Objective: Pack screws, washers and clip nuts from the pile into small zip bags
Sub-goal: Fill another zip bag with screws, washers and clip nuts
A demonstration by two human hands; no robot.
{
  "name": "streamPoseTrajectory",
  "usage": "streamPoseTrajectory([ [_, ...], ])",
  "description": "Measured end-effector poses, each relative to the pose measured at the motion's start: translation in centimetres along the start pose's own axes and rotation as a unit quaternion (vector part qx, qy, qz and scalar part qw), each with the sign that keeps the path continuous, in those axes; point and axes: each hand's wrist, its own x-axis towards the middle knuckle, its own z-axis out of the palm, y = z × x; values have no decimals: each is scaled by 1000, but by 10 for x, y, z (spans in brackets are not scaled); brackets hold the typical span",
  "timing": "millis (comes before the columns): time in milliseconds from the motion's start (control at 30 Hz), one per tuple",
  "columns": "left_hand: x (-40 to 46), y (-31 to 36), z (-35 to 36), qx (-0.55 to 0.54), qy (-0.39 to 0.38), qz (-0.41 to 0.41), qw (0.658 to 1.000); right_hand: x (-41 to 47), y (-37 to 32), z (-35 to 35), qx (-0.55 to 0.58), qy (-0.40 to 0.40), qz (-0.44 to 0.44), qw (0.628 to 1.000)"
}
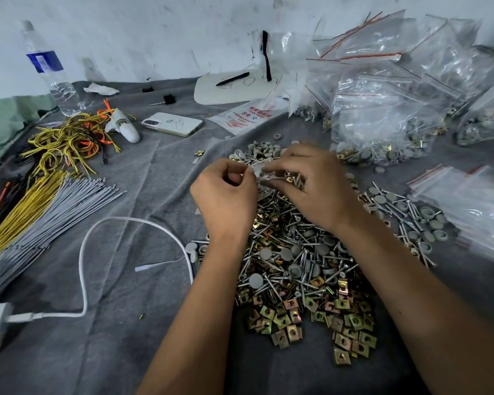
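Both hands are working above the pile (303, 269) of screws, washers and clip nuts: the left hand (226, 195) is pinching one edge of a small clear bag (258, 169), while the right hand (311, 181) is gripping its other side, with a few screws under its fingers. Filled bags (382, 115) are lying beyond the pile; empty bags (468, 201) are lying right of it

Grey cloth (143, 178): hardware pile (303, 269), phone (172, 124), bottle (52, 72), filled bags (382, 109).
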Motion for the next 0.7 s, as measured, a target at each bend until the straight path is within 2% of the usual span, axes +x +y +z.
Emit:
streamPoseTrajectory([
  [167,1,0,0,-16,11,-13,1000,0,15,-6,-3,42,64,997],
  [300,1,-1,-1,-27,21,-14,999,-2,20,2,-69,-73,68,993],
  [367,1,-1,-1,-30,25,-11,999,-3,21,5,-73,-103,58,990],
  [500,2,-1,-1,-30,29,-15,999,-2,24,5,-60,-88,44,993],
  [700,3,-3,-1,-18,23,-24,999,-5,19,-2,-3,-26,90,996],
])
